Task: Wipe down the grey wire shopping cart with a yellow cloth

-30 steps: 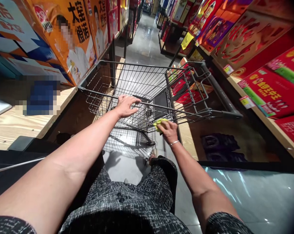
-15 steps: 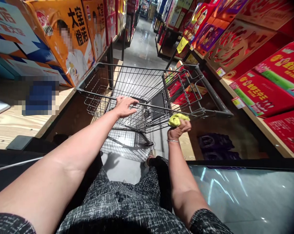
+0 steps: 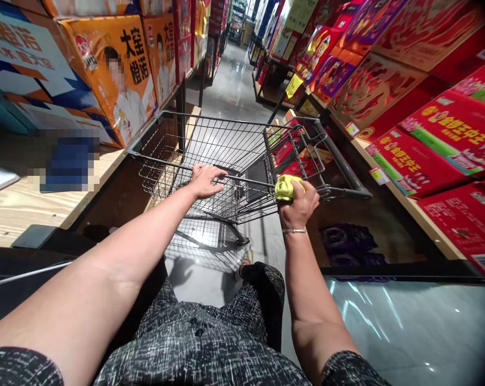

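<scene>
An empty grey wire shopping cart stands in a shop aisle in front of me. My left hand rests on the cart's near rim, fingers curled over the wire. My right hand is closed on a bunched yellow cloth and presses it against the rim near the folded child seat on the cart's right side. A thin bracelet sits on my right wrist.
Orange and blue boxes fill a wooden shelf on the left. Red gift boxes line the shelves on the right. The glossy grey aisle floor runs ahead. A dark glass-topped case lies at lower right.
My right hand has carried the yellow cloth up from below the rim and along to the right, onto the rim. The left hand has kept its hold. The view has tilted slightly.
</scene>
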### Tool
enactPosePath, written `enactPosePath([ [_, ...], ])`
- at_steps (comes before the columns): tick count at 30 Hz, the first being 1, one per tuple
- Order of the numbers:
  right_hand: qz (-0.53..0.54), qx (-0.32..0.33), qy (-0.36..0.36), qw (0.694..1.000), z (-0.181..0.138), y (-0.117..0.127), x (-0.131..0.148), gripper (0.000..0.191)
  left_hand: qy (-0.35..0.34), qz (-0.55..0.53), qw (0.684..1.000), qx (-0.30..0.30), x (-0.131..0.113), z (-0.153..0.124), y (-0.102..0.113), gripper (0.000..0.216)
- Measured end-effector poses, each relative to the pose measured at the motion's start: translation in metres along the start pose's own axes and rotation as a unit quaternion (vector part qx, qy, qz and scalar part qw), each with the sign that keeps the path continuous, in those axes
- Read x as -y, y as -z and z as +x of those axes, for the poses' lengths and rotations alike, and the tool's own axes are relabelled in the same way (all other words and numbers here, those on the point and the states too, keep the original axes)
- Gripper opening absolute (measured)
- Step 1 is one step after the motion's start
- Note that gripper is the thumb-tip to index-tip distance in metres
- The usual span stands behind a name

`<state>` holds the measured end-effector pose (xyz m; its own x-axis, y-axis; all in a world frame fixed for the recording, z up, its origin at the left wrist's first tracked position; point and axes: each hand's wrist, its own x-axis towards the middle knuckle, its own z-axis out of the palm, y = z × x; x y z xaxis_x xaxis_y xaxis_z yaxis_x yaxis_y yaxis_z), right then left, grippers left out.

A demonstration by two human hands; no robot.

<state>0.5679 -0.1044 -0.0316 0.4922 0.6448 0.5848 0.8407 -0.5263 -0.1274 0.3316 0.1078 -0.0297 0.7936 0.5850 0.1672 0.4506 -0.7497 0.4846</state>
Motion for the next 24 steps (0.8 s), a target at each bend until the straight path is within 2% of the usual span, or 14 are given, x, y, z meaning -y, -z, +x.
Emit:
enactPosePath([
  [3,-0.01,0.069,0.014,0.997,0.023,0.011,0.025,0.061,-0.009,-0.001,1.0,-0.007,-0.002,-0.002,-0.004,0.041],
  [6,0.028,0.149,0.139,0.979,0.021,0.005,0.08,0.061,-0.014,0.006,1.0,-0.02,-0.004,-0.004,-0.008,0.039],
  [8,0.048,0.166,0.218,0.961,0.015,-0.001,0.116,0.056,-0.01,0.02,1.0,-0.022,-0.005,-0.004,-0.01,0.037],
  [10,0.051,0.173,0.251,0.951,0.013,-0.002,0.133,0.049,-0.009,0.031,0.999,-0.017,-0.006,-0.006,-0.01,0.036],
  [11,0.046,0.178,0.254,0.95,0.015,0.0,0.133,0.046,-0.012,0.03,0.999,-0.015,-0.006,-0.006,-0.01,0.037],
  [13,0.032,0.195,0.245,0.949,0.023,0.009,0.112,0.042,-0.023,0.015,1.0,-0.013,-0.006,-0.007,-0.008,0.041],
  [19,-0.002,0.209,0.144,0.967,0.047,0.047,-0.003,0.026,-0.033,0.007,0.999,-0.03,0.005,-0.004,-0.008,0.041],
  [21,-0.024,0.199,0.142,0.969,0.045,0.051,-0.016,0.026,-0.031,0.008,0.999,-0.037,0.01,0.0,-0.008,0.04],
  [24,-0.077,0.173,0.118,0.975,0.036,0.048,-0.005,0.03,-0.015,0.022,0.999,-0.026,0.015,0.004,-0.007,0.04],
])
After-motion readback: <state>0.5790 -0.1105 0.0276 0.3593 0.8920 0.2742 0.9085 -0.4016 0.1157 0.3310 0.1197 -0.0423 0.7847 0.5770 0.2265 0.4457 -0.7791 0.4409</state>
